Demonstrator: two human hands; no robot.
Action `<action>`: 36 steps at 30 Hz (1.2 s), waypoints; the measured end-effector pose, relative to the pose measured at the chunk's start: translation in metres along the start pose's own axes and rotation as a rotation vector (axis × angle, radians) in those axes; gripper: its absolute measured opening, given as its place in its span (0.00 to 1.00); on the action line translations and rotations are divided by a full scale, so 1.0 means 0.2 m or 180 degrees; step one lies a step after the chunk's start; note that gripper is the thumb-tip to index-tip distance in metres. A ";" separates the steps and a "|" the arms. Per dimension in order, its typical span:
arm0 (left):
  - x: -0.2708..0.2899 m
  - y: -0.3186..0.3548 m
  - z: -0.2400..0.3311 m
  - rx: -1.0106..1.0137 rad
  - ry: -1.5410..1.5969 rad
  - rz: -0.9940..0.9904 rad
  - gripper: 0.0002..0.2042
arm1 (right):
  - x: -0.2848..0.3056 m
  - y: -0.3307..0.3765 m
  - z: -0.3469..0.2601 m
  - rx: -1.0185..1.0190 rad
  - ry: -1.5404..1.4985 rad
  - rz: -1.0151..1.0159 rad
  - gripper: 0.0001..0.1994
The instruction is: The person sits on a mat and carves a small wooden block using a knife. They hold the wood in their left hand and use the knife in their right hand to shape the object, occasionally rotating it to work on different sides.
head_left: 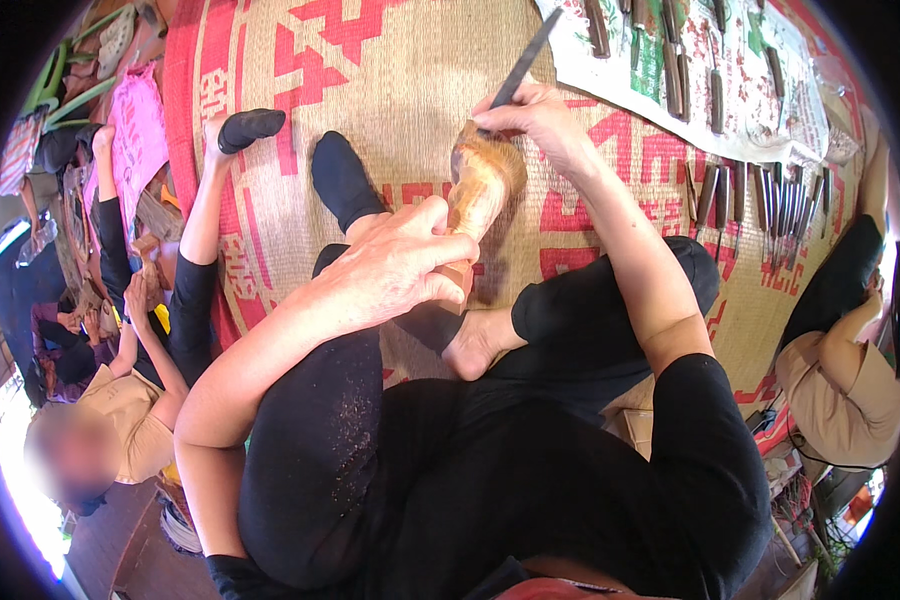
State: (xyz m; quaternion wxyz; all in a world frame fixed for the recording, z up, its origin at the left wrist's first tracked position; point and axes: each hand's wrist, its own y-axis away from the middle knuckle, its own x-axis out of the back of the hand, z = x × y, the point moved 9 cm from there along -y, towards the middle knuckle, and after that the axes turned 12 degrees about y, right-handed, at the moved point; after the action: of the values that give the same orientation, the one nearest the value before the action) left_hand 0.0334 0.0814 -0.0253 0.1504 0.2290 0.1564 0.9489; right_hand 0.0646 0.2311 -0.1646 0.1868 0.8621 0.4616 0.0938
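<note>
Between my knees, a carved wooden piece [482, 190] stands tilted, its rounded brown end away from me and its squared pale end towards me. Around that lower, near end, my left hand [410, 262] is closed. My right hand [536, 122] pinches a long, dark, flat file [526, 66] at the far end of the wood. The file slants up and to the right, away from the carving. Its lower tip is hidden by the fingers, so I cannot tell exactly where it meets the wood. Wood dust speckles my left trouser leg [350, 440].
I sit on a woven red-and-straw mat [410, 60]. At the far right, a printed sheet [660, 95] bears several dark-handled tools, with a row of slim chisels [785, 205] nearer. Co-workers sit left [145, 420] and right [840, 390]; a pink bag [140, 120] lies far left.
</note>
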 end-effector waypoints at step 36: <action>0.02 0.01 -0.05 0.0307 0.0249 -0.0054 0.16 | -0.04 0.00 0.01 0.0026 -0.0127 -0.0072 0.07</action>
State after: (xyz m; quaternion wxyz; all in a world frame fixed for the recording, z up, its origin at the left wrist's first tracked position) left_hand 0.0245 0.0785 -0.0304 0.1410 0.1974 0.2096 0.9472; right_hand 0.0616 0.2236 -0.1662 0.1934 0.8593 0.4679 0.0725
